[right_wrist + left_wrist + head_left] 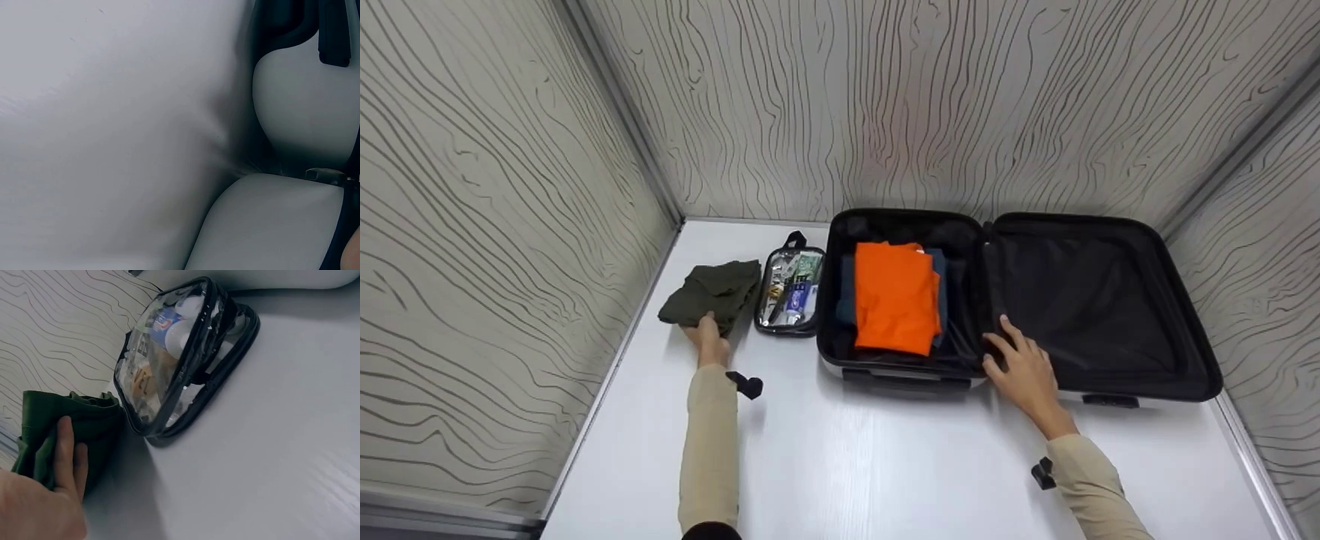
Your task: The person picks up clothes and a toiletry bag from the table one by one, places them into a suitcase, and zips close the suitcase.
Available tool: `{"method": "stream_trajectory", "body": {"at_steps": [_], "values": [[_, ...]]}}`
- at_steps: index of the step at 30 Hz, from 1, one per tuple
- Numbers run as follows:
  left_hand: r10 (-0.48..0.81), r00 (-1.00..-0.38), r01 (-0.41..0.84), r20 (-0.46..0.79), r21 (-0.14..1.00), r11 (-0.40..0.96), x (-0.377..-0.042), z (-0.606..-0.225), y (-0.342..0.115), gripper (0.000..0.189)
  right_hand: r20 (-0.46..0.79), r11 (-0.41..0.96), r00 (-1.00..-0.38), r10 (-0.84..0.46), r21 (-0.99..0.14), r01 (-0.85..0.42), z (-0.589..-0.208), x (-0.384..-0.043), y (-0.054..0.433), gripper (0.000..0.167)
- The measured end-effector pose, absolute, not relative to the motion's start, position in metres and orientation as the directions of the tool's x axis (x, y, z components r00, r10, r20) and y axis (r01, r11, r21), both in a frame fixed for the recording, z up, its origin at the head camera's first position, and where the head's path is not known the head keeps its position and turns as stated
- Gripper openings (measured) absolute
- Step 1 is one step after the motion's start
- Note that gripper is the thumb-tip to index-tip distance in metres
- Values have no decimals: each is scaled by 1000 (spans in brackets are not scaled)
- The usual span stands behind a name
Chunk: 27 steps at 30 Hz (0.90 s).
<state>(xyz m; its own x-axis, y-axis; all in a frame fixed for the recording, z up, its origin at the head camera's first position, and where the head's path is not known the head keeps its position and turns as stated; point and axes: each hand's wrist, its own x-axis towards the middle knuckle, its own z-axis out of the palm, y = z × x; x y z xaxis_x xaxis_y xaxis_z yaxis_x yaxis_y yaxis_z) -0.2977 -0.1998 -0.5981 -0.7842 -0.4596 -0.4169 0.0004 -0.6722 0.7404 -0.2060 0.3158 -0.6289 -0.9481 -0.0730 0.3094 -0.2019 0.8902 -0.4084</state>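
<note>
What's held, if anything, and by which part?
Left hand grips the green cloth by its near edge. Right hand rests on the suitcase, no grip visible.

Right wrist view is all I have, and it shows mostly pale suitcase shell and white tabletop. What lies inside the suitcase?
Observer: A folded orange garment lies on top of dark blue fabric in the open suitcase.
Reviewer: Where is the left hand?
Observer: The left hand holds a folded dark green garment.
Reviewer: Anything between that and the suitcase?
Observer: Yes, a clear, black-trimmed toiletry pouch.
</note>
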Motion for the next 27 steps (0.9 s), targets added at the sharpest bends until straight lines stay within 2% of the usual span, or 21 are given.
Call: {"method": "stream_trajectory", "body": {"at_steps": [3,7,12,27], "values": [[-458,-788,13,-411,733,-680,-299,-590,-199,71,320,891,-945,-73,-404,-206,-631,-206,316,40],[-467,-792,67,-394,704,-707,-313,-604,-206,74,315,894,-946,-73,-400,-203,-632,-207,317,40],[-489,-790,102,-370,707,-700,-315,-600,-205,72,300,895,-951,-72,-401,-194,-630,-207,317,40],[-529,-774,128,-350,731,-671,-323,-588,-202,68,299,894,-951,-73,-403,-195,-629,-206,316,40]]}}
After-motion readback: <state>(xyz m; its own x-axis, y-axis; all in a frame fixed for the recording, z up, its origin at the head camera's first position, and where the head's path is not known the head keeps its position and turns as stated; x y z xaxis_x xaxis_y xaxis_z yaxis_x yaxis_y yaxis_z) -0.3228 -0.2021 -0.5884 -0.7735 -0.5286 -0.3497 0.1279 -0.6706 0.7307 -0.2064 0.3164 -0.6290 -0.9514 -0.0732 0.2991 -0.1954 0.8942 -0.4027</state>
